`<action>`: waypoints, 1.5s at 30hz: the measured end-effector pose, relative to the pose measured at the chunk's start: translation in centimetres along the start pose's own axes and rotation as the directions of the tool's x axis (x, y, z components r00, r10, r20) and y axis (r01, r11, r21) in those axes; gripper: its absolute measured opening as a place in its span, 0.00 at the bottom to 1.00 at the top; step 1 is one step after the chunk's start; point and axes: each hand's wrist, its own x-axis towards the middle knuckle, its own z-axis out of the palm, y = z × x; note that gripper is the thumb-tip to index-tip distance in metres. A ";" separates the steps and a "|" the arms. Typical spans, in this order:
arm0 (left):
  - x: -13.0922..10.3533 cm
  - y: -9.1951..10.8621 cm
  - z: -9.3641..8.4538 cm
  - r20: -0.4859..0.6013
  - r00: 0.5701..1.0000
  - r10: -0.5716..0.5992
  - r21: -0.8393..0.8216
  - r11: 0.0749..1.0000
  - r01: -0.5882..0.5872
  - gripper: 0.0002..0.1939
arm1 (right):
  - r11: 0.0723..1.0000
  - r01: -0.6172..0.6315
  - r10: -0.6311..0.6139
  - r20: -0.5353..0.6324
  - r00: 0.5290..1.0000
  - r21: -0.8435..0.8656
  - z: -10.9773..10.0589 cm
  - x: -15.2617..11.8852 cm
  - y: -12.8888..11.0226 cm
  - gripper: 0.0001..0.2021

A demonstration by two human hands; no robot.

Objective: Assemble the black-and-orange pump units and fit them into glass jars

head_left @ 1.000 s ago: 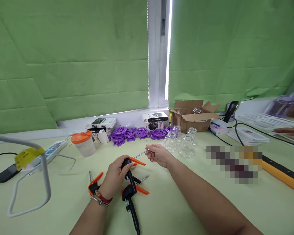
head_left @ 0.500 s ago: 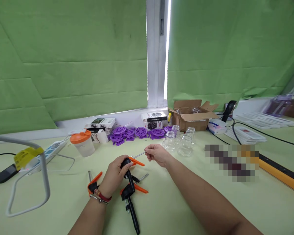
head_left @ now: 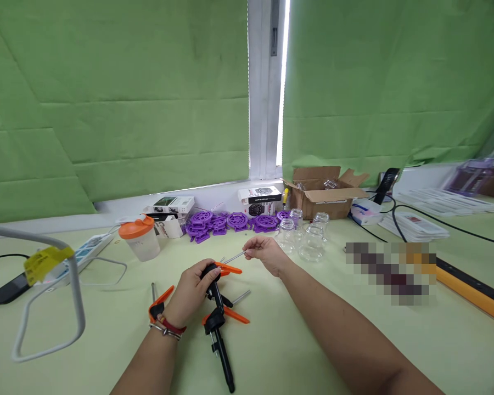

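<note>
Black and orange in build, held over the near middle of the tabletop (head_left: 284, 340): one clamp-like tool (head_left: 217, 293). Left grip: left hand (head_left: 191, 288) closed round the black head. Right grip: narrow, fingertips of the right hand (head_left: 265, 255) pinching the far end of the thin metal rod (head_left: 234, 257).

Could slip from the right fingertips, judging by so slight a purchase on slender metal. Could bend or bind if pulled or pushed at an angle. Could twist in the left hand if loaded from the rod's end alone. Could knock against the second tool (head_left: 222, 345), lying just nearer; contact between both, not possible to tell. Could strike the glass jars (head_left: 312, 245), just right of the right hand, if released suddenly.

As to appearance: rounded black head, partly covered by left fingers; dark shaft running to the near side; slim orange lever (head_left: 230, 268) jutting right; rod straight, slanting far and right. Too small in view to judge for wear.
</note>
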 end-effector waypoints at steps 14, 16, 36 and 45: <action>1.7 -3.6 -1.5 -0.300 0.902 -0.311 0.576 0.695 0.431 0.22 | 0.501 -0.136 -0.036 -0.178 0.983 -0.855 -1.6 1.2 2.9 0.02; 2.0 -4.1 -1.3 -0.273 0.895 -0.353 0.588 0.675 0.446 0.22 | 0.463 -0.135 -0.033 -0.169 0.985 -0.876 -1.5 1.4 3.0 0.02; -0.9 -4.8 -8.2 -0.049 0.840 -0.540 0.577 0.671 0.465 0.29 | 0.570 0.125 0.190 0.278 0.941 -0.812 4.4 -3.3 -0.9 0.17; -0.4 -4.6 -8.9 -0.435 0.819 -0.374 0.405 0.731 0.549 0.28 | 0.687 0.106 0.195 0.323 0.926 -0.719 5.2 -3.8 0.1 0.13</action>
